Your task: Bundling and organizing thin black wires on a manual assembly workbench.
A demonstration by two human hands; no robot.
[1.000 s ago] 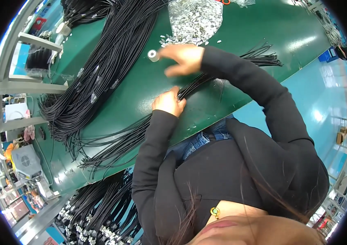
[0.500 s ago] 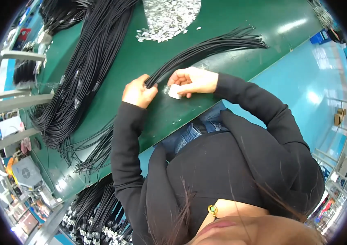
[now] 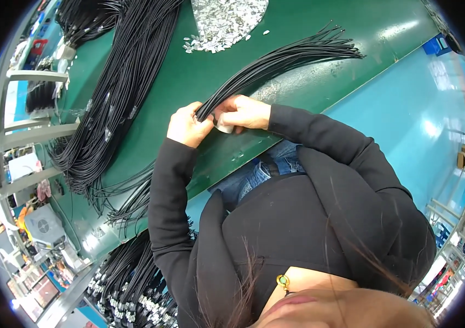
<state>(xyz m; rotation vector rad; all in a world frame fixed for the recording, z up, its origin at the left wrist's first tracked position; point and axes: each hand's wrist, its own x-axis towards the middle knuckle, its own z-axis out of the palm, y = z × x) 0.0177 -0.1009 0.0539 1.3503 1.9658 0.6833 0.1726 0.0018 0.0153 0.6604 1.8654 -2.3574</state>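
My left hand (image 3: 185, 127) is closed around one end of a bundle of thin black cables (image 3: 276, 63). The loose ends of that bundle fan out to the far right over the green table. Close against the left hand, my right hand (image 3: 248, 113) grips a small white roll (image 3: 225, 129) that looks like tape. Its fingertips are partly behind the cables, so I cannot tell whether they touch the bundle. More black cables (image 3: 132, 195) lie on the table beside my left forearm.
A long, thick bundle of black cables (image 3: 134, 71) runs down the left of the green table (image 3: 189, 79). Small silvery pieces (image 3: 227, 24) are heaped at the far side. Cables with shiny ends (image 3: 139, 284) hang below the near edge. Metal rails (image 3: 35, 131) stand at left.
My right hand has moved left with the white roll, up against the cable bundle and my left hand. The left hand keeps its hold; the view has shifted slightly.
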